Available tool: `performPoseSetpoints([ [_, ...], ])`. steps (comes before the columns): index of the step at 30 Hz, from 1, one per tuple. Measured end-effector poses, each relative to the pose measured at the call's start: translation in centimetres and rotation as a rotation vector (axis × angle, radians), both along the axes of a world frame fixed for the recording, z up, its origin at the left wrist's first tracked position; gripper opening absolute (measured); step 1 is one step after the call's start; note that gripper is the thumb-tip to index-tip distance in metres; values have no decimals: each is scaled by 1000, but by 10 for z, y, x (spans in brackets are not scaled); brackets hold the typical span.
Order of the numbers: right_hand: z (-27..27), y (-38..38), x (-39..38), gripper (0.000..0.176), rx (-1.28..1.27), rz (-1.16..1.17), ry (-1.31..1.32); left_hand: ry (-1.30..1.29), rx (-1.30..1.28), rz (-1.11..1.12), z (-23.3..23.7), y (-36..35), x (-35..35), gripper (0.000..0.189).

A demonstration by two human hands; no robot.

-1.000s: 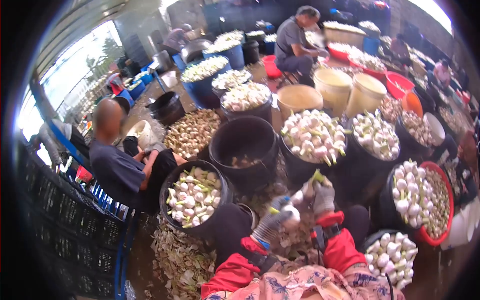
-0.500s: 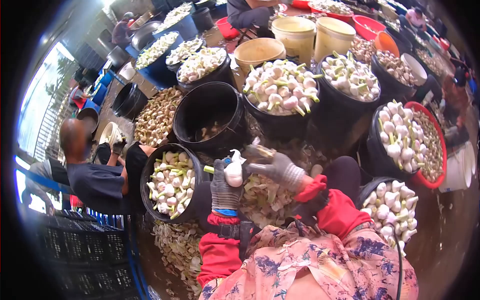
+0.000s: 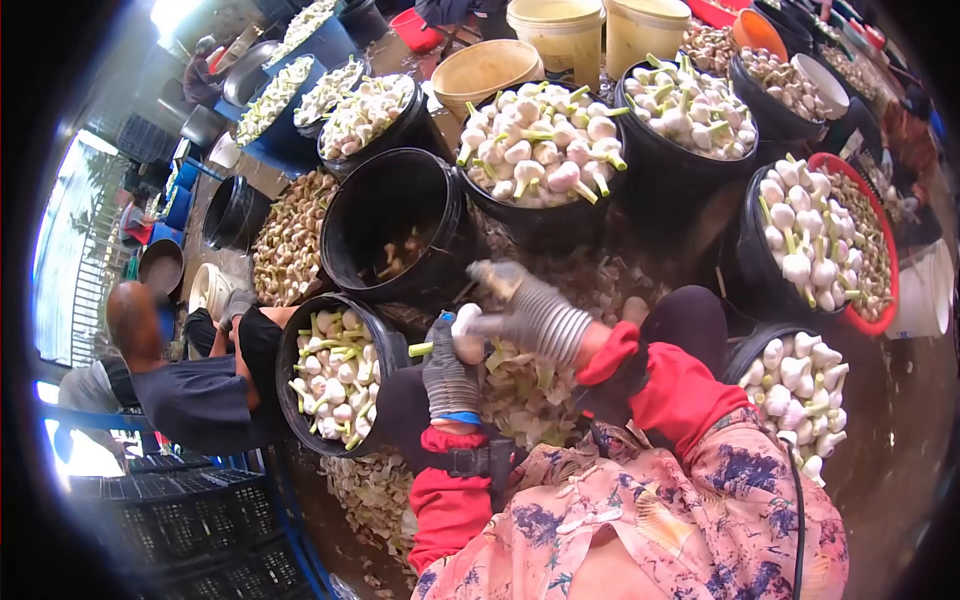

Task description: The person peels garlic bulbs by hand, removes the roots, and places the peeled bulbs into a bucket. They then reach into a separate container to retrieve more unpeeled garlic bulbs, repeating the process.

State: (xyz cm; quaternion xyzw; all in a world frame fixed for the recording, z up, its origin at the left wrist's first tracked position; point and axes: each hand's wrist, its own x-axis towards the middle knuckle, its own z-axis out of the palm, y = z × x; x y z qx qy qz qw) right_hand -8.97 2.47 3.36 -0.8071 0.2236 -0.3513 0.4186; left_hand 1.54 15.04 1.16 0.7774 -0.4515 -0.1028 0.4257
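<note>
My left hand (image 3: 450,375), in a grey glove, is closed around a garlic bulb (image 3: 467,335) whose green stem points left. The bulb is white and smooth. My right hand (image 3: 545,312), also gloved, is beside it, its thumb reaching to the bulb's right side. A blurred tan object at its fingertips cannot be made out. Left of my hands is a black bucket (image 3: 290,385) holding trimmed garlic (image 3: 335,385) with short green stems. Below and between my hands lies a heap of garlic peelings (image 3: 535,395).
A black bucket (image 3: 335,215) with a few bulbs at its bottom stands ahead. Full garlic buckets stand beyond and at right, near a red basin (image 3: 885,310). A person (image 3: 200,375) sits at left behind stacked black crates (image 3: 190,520). Unpeeled garlic (image 3: 290,240) lies piled ahead-left.
The loose white skin that stuck up from the bulb no longer shows there. My right thumb has come against the bulb, and the whole view has shifted slightly.
</note>
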Motion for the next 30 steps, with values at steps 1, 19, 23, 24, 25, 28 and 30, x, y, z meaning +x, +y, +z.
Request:
performPoseSetpoints([
  [1, -2, 1, 9, 49, 30, 109, 179, 440, -129, 86, -8, -7, 2, 33],
  [19, -53, -78, -2, 36, -72, 299, 835, 1960, -592, -76, -5, -48, 57, 55],
  [23, -62, -78, 9, 39, -128, 445, 848, 1654, -397, -32, 11, -107, 92, 34],
  [24, -51, -73, 14, 37, -125, 427, 1000, 1501, -383, -42, 10, -123, 106, 32],
  [25, -56, -72, 18, 38, -108, 500, 978, 1477, -352, -59, 12, -139, 122, 31],
  [28, -60, -69, 21, 36, -28, 591, 884, 1523, -173, 9, 31, -191, 147, 31],
  [30, -51, -76, 27, 29, -69, 750, 962, 1394, -30, -12, 33, -217, 152, 39],
])
